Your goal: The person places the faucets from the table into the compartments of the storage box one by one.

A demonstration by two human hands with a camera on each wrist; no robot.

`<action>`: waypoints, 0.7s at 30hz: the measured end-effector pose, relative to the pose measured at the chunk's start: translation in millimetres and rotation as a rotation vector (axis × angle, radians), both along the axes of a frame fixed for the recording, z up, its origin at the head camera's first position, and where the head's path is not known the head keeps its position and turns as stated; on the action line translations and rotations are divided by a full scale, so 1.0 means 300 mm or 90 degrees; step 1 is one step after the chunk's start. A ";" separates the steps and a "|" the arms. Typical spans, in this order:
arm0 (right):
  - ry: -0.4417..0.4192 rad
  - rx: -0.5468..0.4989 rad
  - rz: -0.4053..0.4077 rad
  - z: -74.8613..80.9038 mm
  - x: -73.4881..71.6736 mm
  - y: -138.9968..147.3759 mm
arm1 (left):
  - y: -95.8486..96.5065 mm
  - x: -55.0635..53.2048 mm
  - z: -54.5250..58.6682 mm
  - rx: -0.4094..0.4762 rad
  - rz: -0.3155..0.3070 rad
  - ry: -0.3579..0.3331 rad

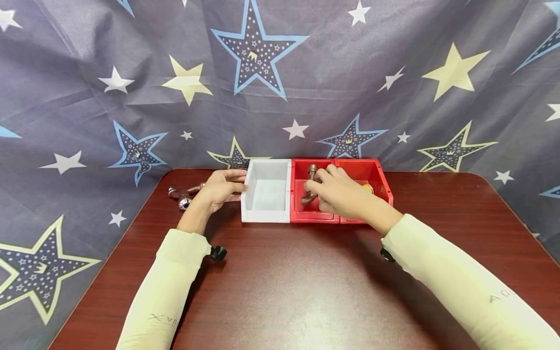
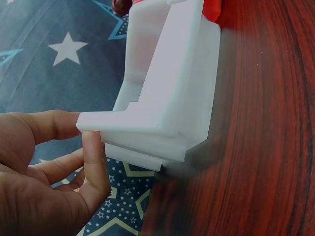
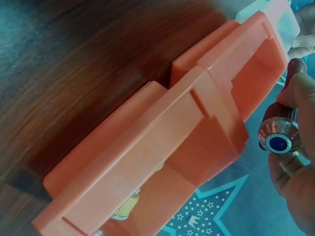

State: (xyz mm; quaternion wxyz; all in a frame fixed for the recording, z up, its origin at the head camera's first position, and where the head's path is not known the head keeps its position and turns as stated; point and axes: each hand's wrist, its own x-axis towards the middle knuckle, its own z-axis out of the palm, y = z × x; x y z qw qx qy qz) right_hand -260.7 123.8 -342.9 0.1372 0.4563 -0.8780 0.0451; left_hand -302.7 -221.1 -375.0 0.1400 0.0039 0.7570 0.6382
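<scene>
My left hand [image 1: 220, 189] pinches the left rim of a white plastic bin [image 1: 265, 217]. In the left wrist view, thumb and a finger lie on either side of that bin's rim [image 2: 118, 121]. My right hand [image 1: 343, 194] holds a bent brown tube-shaped piece [image 1: 308, 198] above the middle bin, a red one [image 1: 311, 217]. A shiny metal end with a dark blue centre shows on the piece [image 3: 278, 137] in the right wrist view. Fingers hide part of it.
A second red bin [image 1: 387, 192] adjoins on the right, with a yellow-and-white item [image 1: 367, 187] inside. Another brown piece with shiny ends [image 1: 184, 201] lies on the table [image 1: 280, 282] beyond my left wrist. A star-patterned cloth [image 1: 144, 97] hangs behind.
</scene>
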 end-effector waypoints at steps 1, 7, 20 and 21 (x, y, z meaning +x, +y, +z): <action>-0.002 0.000 0.000 0.000 -0.006 -0.001 | 0.000 0.000 0.000 0.000 -0.001 0.000; -0.005 0.007 -0.005 -0.007 -0.050 -0.012 | 0.002 0.000 0.003 -0.004 0.003 -0.002; -0.034 0.052 -0.029 -0.034 -0.089 -0.052 | 0.005 -0.001 0.004 -0.002 0.007 -0.008; -0.037 0.057 -0.032 -0.037 -0.091 -0.056 | 0.005 -0.001 0.003 -0.003 0.007 -0.008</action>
